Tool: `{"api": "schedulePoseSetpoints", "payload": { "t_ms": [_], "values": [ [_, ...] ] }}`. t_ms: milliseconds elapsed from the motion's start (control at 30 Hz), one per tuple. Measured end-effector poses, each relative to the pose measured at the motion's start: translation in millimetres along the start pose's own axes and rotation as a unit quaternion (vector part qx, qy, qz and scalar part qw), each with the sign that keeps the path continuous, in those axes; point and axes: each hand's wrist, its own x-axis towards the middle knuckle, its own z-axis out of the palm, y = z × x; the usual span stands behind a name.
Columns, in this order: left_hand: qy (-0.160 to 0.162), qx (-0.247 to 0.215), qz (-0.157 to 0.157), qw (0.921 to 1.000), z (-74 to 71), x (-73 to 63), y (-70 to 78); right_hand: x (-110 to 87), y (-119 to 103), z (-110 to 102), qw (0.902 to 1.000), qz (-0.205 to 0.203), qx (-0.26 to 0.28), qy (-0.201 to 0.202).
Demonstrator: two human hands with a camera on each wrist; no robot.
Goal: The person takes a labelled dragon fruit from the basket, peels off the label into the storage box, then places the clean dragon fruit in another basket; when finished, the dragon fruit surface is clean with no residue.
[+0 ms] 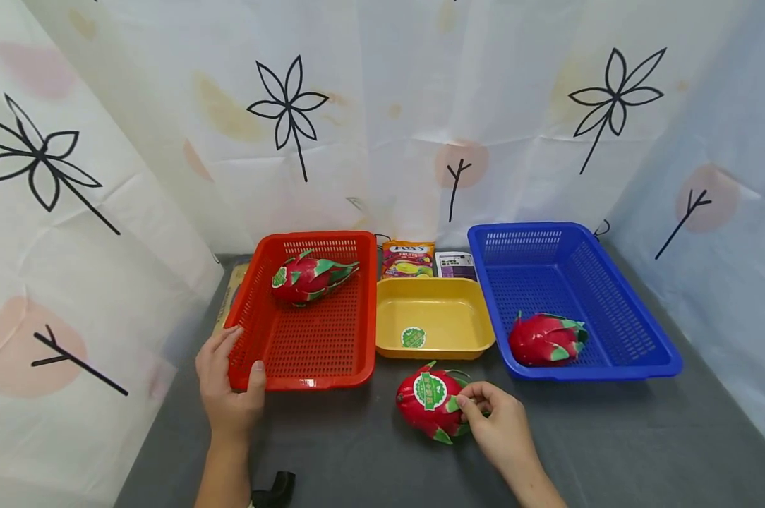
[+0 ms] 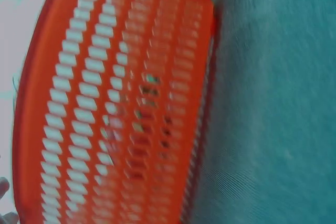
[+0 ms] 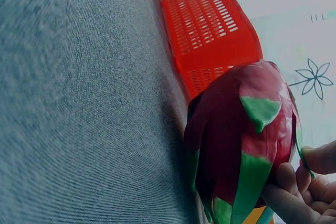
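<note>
A red dragon fruit (image 1: 423, 409) with green-tipped scales and a round green label lies on the dark table in front of the yellow tray (image 1: 389, 351). My right hand (image 1: 500, 423) pinches one of its green scales between thumb and fingers, clearly visible in the right wrist view, where the fruit (image 3: 226, 129) looms large. At the front left corner of the red basket (image 1: 301, 384) is my left hand (image 1: 230, 388), fingers extended beside the rim and thumb apart from them. Another dragon fruit (image 1: 312, 279) lies inside that basket. A third dragon fruit (image 1: 547, 340) sits in the blue basket (image 1: 592, 372).
A round green label (image 1: 413, 337) is in the yellow tray. Behind it lie a Fox's candy packet (image 1: 408, 259) and a purple-and-white packet (image 1: 456, 265). A black object (image 1: 276, 488) lies by my left forearm. Patterned white cloth (image 1: 382, 120) hangs around the table.
</note>
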Motion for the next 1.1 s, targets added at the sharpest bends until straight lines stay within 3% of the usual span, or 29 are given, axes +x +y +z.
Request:
{"api": "schedulePoseSetpoints", "payload": {
  "t_ms": [133, 267, 400, 633, 800, 933, 1100],
  "values": [
    [-0.046, -0.059, 0.028, 0.9968, 11.2, 10.6, 22.0, 1.0, 0.2, -0.7, 1.0000, 0.002, 0.001, -0.004],
    [-0.108, -0.126, 0.069, 0.9837, 27.9, 9.8, 22.9, 1.3, 0.4, -2.3, 1.0000, 0.000, -0.001, -0.003],
    [-0.192, -0.187, 0.101, 0.9580, 51.4, 2.7, 27.2, 1.5, 1.0, -3.5, 1.0000, -0.001, -0.003, 0.001],
    [-0.309, -0.267, 0.096, 0.9079, 87.9, -15.3, 54.1, 0.8, 3.0, -3.1, 0.9999, 0.004, -0.005, -0.012],
    [-0.383, -0.302, 0.047, 0.8714, 104.1, -37.3, 74.4, 0.6, 3.5, -2.4, 0.9997, 0.012, -0.003, -0.023],
    [-0.434, -0.285, -0.029, 0.8545, 112.7, -61.3, 85.0, 0.7, 3.0, -2.6, 0.9997, 0.005, 0.001, -0.023],
    [-0.462, -0.263, -0.136, 0.8363, 122.0, -85.7, 83.6, 0.3, 2.4, -5.3, 0.9997, -0.002, -0.001, -0.024]
  ]
}}
